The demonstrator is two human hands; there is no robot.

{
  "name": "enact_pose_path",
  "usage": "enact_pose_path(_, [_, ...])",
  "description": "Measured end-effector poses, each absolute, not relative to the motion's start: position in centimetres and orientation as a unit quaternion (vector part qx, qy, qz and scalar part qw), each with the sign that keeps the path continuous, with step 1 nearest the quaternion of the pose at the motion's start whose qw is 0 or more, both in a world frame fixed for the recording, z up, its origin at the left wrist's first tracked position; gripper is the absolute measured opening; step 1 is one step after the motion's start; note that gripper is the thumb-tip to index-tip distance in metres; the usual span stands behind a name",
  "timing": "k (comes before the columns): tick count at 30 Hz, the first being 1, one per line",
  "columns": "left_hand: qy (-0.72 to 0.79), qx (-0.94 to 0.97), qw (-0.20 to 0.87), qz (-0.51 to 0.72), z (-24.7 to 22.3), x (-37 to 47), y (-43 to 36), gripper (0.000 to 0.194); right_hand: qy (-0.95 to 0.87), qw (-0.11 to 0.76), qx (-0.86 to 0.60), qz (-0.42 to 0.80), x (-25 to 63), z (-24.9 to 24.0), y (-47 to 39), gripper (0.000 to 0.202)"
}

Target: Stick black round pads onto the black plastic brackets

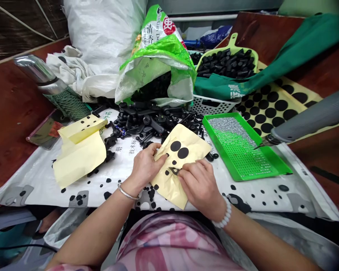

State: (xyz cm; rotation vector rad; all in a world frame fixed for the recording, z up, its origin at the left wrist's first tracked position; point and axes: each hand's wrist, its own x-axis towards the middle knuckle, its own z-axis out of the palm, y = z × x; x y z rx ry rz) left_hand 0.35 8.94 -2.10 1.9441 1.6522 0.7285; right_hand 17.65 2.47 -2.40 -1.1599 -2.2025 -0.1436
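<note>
A crinkled sheet of yellow backing paper [169,188] with several round black stickers on it lies over the white table cover in front of me. My left hand [147,165] grips its left edge, thumb on top close to a small black dot. With fingertips pinched, my right hand [199,180] holds a black sticker [174,171], its near part lifted off the paper. Two large black stickers [179,149] sit side by side higher on the sheet. Just beyond it spreads a pile of black plastic parts [147,122].
A green tray [237,165] of small metal screws stands right, a grey electric screwdriver [313,113] hanging over it. Left are folded yellow paper [79,162], a phone [45,130] and a steel flask [49,81]. Behind stand an open green bag [155,49] and a yellow-green dustpan [255,56] of black parts.
</note>
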Motion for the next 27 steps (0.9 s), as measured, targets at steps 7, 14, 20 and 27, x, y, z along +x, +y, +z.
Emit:
enact_pose_path(7, [0.577, 0.767, 0.16, 0.228, -1.2, 2.2, 7.5, 0.032, -0.725, 0.49, -0.456, 0.166, 19.5, 0.0, 1.2, 0.014])
enact_pose_path(14, [0.557, 0.747, 0.149, 0.33, -0.5, 1.1, 8.2, 0.034, -0.622, 0.567, -0.464, 0.277, 19.7, -0.9, 1.6, 0.007])
enact_pose_path(20, [0.695, 0.68, 0.084, 0.217, 0.2, -1.5, 10.4, 0.035, -0.599, 0.575, -0.468, 0.301, 20.2, -1.9, 1.6, 0.005])
enact_pose_path(27, [0.667, 0.695, 0.159, 0.217, -0.8, -1.2, 11.0, 0.05, -0.621, 0.56, -0.456, 0.306, 19.8, -2.6, 1.1, 0.006])
